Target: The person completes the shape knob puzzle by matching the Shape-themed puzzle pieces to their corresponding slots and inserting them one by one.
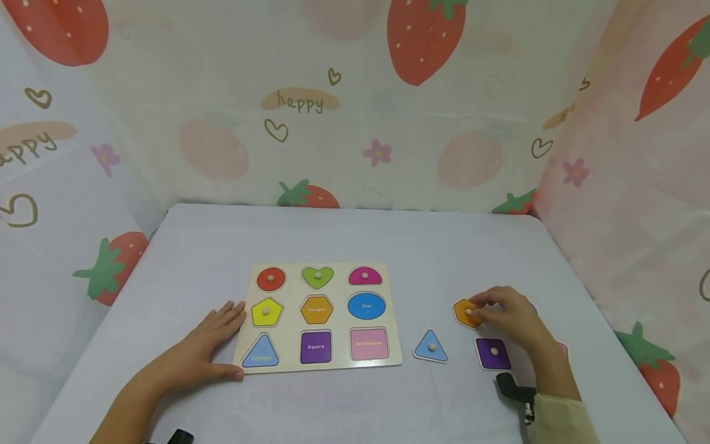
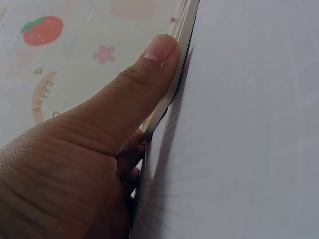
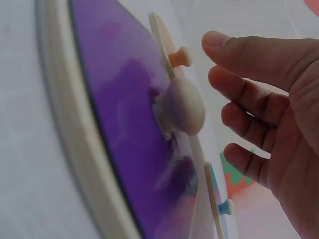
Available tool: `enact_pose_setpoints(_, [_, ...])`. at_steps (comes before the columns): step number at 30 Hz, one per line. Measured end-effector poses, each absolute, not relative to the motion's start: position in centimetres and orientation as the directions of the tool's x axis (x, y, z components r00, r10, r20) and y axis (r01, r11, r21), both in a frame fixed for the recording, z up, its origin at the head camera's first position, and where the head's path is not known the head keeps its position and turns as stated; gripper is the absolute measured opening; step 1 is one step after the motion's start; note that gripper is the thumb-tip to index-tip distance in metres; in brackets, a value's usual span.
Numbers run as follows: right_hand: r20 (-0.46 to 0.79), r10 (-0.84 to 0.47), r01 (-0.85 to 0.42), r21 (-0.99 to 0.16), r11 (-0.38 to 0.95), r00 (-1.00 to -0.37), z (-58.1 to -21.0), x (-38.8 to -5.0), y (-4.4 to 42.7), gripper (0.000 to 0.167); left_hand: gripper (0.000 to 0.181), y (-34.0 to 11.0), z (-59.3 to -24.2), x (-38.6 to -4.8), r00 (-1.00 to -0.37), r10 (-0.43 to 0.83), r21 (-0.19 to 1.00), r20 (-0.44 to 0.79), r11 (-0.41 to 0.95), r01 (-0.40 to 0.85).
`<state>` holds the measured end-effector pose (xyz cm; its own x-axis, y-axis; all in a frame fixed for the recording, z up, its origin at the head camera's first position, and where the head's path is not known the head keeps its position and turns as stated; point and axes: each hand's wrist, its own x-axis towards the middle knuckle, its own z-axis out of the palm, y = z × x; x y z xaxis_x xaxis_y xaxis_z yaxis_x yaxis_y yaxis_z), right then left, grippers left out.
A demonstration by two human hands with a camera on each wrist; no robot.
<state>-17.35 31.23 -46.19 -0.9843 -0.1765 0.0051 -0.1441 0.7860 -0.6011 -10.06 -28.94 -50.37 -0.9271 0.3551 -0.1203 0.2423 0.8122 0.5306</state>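
Observation:
A cream wooden shape puzzle board [image 1: 341, 317] lies on the table. My left hand [image 1: 208, 345] rests against its left edge, thumb and fingers extended; in the left wrist view the thumb [image 2: 162, 52] touches the board's side. Knobbed red circle [image 1: 271, 279], green heart [image 1: 317, 278], magenta half circle [image 1: 365, 275] and yellow pentagon [image 1: 267, 312] pieces sit in it. Printed words show in the other slots. My right hand [image 1: 513, 317] hovers at the orange hexagon piece [image 1: 463, 314]. In the right wrist view a gap separates its fingertips from the hexagon's knob [image 3: 180, 57].
A blue triangle piece [image 1: 430, 348] and a purple square piece [image 1: 493, 354] lie right of the board. A pink piece [image 1: 563, 349] is mostly hidden behind the right forearm. Strawberry-print cloth [image 1: 355, 123] surrounds the white table [image 1: 355, 240].

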Motion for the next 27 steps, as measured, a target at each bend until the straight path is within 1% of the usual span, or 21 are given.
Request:
enact_pose_setpoints(9, [-0.042,-0.17,-0.117,-0.571,0.813,-0.984,-47.0,-17.8,31.0,0.027,0.121,-28.9,-50.2,-10.1,-0.925,0.361,0.538,-0.122,0.807,0.244])
enact_pose_setpoints(16, [-0.022,-0.208,-0.157,-0.578,0.801,-0.978,-47.0,-18.0,30.9,0.021,0.121,-29.0,-50.4,-10.1,-0.924,0.366,0.535,-0.111,0.806,0.255])
enact_pose_setpoints(23, [-0.058,-0.192,-0.123,-0.583,0.803,-0.98,-47.3,-18.0,30.9,0.019,0.121,-29.0,-50.3,-10.0,-0.923,0.373,0.542,-0.099,0.798,0.264])
enact_pose_setpoints(27, [-0.056,-0.193,-0.126,-0.583,0.803,-0.98,-47.4,-18.1,30.8,0.017,0.121,-29.0,-50.2,-10.0,-0.921,0.38,0.538,-0.085,0.795,0.278])
